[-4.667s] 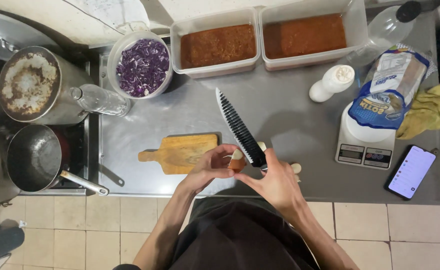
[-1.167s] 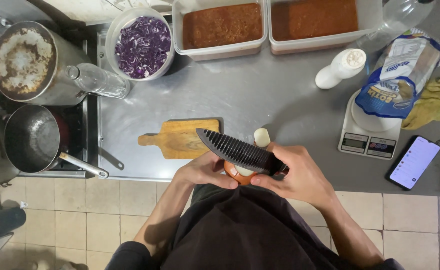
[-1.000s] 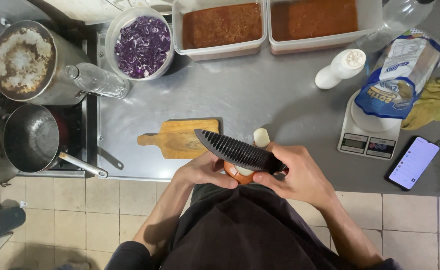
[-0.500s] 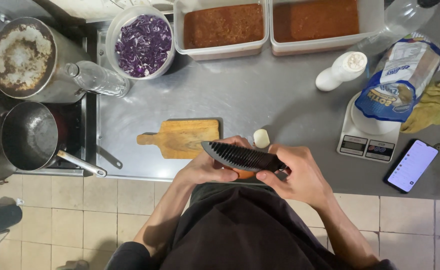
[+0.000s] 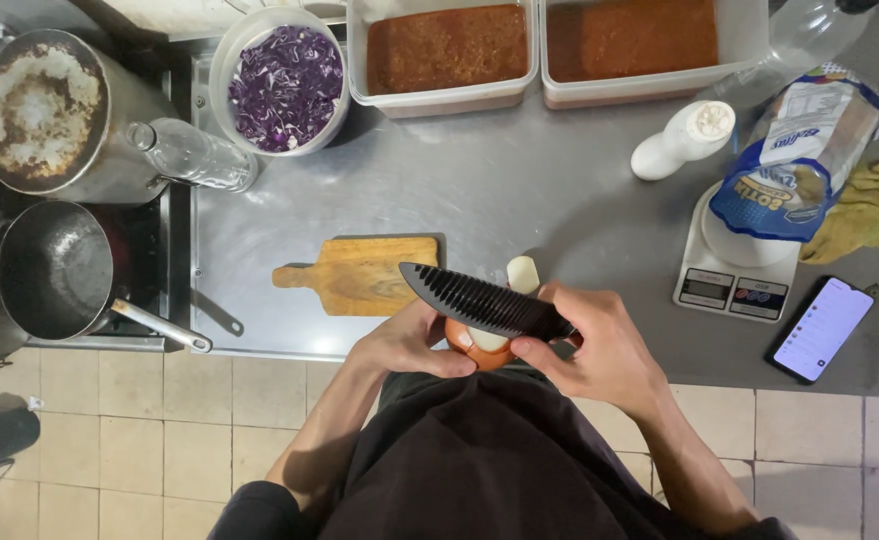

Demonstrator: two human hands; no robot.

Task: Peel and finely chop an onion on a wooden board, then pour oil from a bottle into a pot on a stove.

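Black-bladed, your knife (image 5: 479, 300) sits gripped in your right hand (image 5: 599, 345) above the onion (image 5: 479, 345), which your left hand (image 5: 409, 345) cups with closed fingers at the steel surface's (image 5: 519, 190) near edge, steadying it for peeling.

A working kitchen.
Steel worktop (image 5: 519, 200); pots (image 5: 39, 110) on a stove at nine o'clock, tubs of sauce (image 5: 447, 48) at twelve, a scale (image 5: 734, 290) at three, tiled floor (image 5: 139, 440) below.
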